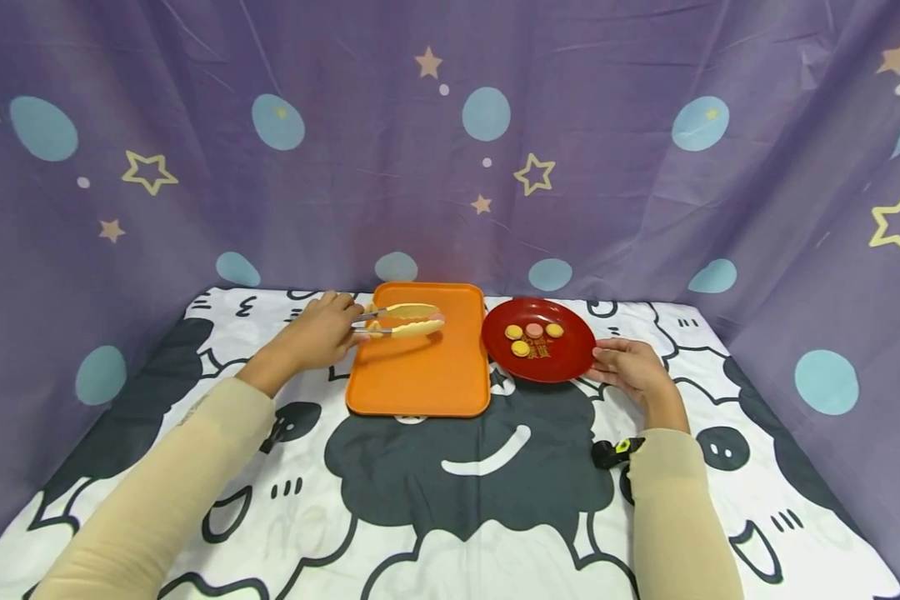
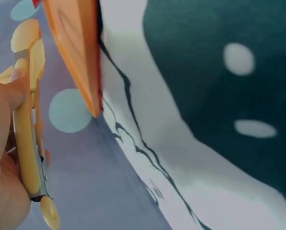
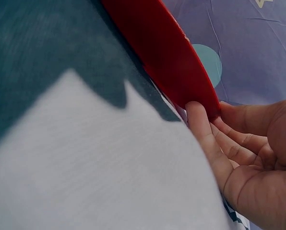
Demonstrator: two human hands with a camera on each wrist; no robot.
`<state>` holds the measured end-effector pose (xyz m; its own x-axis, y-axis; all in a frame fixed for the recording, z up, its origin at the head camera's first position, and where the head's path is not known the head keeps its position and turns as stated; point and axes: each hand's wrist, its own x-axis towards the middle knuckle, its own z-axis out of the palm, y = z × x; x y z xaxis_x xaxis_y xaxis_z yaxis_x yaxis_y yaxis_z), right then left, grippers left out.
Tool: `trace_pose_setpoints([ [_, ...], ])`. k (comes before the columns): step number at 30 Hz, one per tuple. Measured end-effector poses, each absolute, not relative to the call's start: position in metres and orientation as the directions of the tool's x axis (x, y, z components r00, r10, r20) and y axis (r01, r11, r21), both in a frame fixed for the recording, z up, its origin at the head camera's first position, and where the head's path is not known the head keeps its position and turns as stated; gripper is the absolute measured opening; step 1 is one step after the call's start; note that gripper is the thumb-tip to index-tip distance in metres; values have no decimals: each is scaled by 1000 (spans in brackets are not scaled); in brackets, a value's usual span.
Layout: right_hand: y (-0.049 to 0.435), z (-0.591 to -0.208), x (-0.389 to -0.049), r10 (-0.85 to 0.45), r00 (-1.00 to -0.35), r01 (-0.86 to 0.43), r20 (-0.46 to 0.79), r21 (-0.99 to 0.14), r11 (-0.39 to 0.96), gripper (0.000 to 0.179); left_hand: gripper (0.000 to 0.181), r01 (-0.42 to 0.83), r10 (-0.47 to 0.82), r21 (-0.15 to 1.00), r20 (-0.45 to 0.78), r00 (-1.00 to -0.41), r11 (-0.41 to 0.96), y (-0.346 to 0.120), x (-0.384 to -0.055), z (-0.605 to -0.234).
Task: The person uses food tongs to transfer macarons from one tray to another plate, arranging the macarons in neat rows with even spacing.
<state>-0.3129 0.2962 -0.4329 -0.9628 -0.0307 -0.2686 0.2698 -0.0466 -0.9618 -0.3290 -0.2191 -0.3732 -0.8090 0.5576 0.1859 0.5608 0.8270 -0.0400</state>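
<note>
My left hand (image 1: 324, 330) grips a pair of tongs (image 2: 27, 139) with cream-yellow handles and tips. Over the orange tray (image 1: 420, 387), the tongs' tips point right, with a small pink piece (image 1: 437, 317) showing between them. On the right, my right hand (image 1: 632, 367) pinches the near-right rim of a red plate (image 1: 570, 358), thumb on one side and fingers under the edge, as the right wrist view shows. Several small macarons lie on the plate, yellow ones (image 1: 521, 348) and a pink one (image 1: 534, 331), beside gold lettering.
The tray's right edge lies close against the plate's left rim. A cartoon-print cloth (image 1: 390, 558) covers the table. Behind it hangs a purple curtain (image 1: 390, 167) with stars and blue ovals. A small black device (image 1: 607, 454) sits by the right wrist.
</note>
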Motion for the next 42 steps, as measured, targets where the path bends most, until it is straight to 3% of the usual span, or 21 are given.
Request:
trace_pose_setpoints([
  [25,301,-437,-310,-32,-969,246,-244,-967,-67,43,44,637,616,0,256,-745,771,-171,-337,-357],
  [42,297,-435,-314,-42,-966,256,-254,-964,-71,44,49,655,633,3,254,-731,756,-137,-341,-354],
])
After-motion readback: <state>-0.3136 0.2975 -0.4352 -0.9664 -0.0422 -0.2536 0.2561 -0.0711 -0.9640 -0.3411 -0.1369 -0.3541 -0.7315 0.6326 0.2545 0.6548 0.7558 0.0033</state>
